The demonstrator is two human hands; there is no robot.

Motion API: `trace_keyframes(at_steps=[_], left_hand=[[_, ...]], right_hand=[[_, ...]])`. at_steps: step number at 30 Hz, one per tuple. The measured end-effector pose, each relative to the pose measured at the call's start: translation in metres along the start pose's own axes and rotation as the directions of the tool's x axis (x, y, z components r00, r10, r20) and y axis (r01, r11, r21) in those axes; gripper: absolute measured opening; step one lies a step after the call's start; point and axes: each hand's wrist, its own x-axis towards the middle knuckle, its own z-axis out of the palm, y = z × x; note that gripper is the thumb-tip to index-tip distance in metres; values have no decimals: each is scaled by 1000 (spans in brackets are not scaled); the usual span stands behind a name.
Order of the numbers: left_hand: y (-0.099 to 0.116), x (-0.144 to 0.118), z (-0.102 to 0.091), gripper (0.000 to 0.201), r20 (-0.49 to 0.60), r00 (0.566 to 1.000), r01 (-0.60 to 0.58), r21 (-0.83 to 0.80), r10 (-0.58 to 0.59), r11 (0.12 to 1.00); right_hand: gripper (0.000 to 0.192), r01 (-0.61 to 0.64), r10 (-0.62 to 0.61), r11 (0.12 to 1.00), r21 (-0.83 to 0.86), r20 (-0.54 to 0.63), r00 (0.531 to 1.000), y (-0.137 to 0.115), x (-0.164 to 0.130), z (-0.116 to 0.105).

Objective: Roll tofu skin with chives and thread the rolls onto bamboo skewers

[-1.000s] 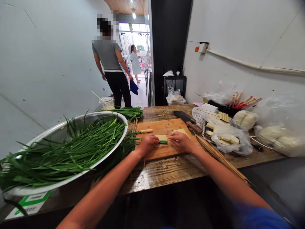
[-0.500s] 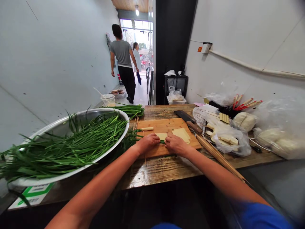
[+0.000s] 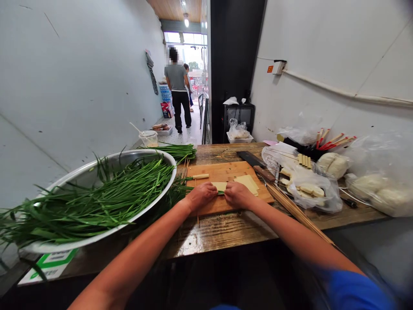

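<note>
just below frame centre, on the cutting board (image 3: 226,171), left hand (image 3: 201,196) and right hand (image 3: 238,194) both pinch the tofu-skin roll (image 3: 220,186) — its long axis runs left-right, chive stems (image 3: 221,192) poking out between them.

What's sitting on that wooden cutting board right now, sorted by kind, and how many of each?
Hands: 2, left hand and right hand, both on the sheet being rolled
Sheet being rolled around greens: 1
Stack of flat pale sheets: 1 stack; sheets too thin to count
Finished roll: 1
Cleaver, its handle over the board's edge: 1
Total: 6
</note>
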Motion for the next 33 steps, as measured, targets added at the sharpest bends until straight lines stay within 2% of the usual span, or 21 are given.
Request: trace_keyframes(at_steps=[5,12,17,22,24,27,30,33], left_hand=[[-2,4,0,32,-24,996,83,-161,-88,983],[4,2,1,26,-57,962,226,-386,-268,894],[9,-2,3,16,-32,910,351,-473,-414,808],[11,-3,1,13,47,830,497,-516,-555,698],[10,-2,-1,14,88,812,535,-507,-577,676],[9,1,-5,17,120,836,521,-475,-535,709],[8,3,-7,18,132,848,513,-445,-513,734],[8,4,-9,20,159,829,546,-439,-536,714]], right_hand=[[22,-51,52,999,14,-22,998,-2,-1,-3],[28,-97,100,993,67,-51,994,-1,-1,7],[26,-74,91,979,188,-82,993,4,-6,12],[23,-64,87,955,290,-67,994,9,-3,9],[23,-55,72,940,338,-40,997,12,0,5],[21,-50,52,910,412,8,999,18,4,0],[16,-107,84,857,505,68,994,24,8,0],[14,-174,130,786,593,117,985,28,12,3]])
